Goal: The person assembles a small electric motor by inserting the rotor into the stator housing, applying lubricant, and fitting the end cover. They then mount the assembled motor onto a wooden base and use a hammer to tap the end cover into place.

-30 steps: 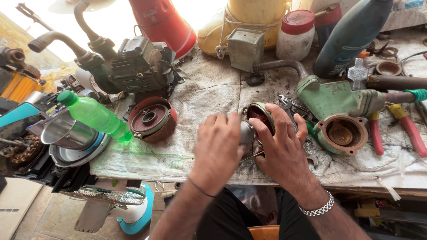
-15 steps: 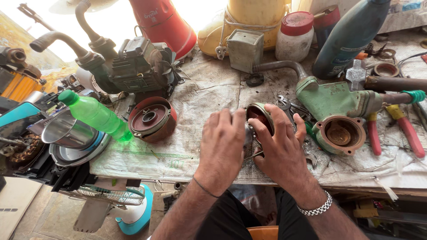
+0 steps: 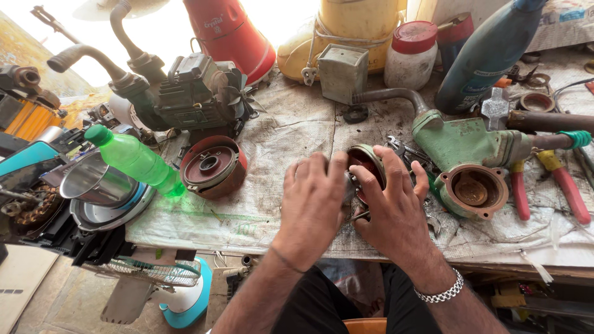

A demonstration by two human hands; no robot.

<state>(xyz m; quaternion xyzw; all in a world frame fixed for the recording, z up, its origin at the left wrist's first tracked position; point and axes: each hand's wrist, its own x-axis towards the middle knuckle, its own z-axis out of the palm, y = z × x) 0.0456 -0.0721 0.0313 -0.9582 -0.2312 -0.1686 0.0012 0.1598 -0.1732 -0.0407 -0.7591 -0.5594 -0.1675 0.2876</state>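
Left hand (image 3: pixel 314 204): lay at the centre of the view, palm down, fingers curled round the near side of a small round part — closed on it.
Right hand (image 3: pixel 391 207): sat just at 3 o'clock of the left hand, fingers wrapped over the same part from the other side, a metal bracelet (image 3: pixel 440 292) on the wrist.
Round part (image 3: pixel 365 164): a small metal cup with a dark red inside, held between both hands just above the surface; most of it was hidden by the fingers.
Surface (image 3: pixel 278 154): covered with stained, worn cloth.
Red drum (image 3: pixel 213 167): rested on the cloth at 9 o'clock of the hands, well apart from them.
Green bottle (image 3: pixel 133 159): lay tilted at 9 o'clock, its base just beside the red drum.
Green housing (image 3: pixel 461 145): stood at 2 o'clock — its round open mouth near the right hand.
Pliers (image 3: pixel 566 185): red-handled, lay at 3 o'clock, far out by the edge.
Engine (image 3: pixel 195 93): dark, stood at 11 o'clock.
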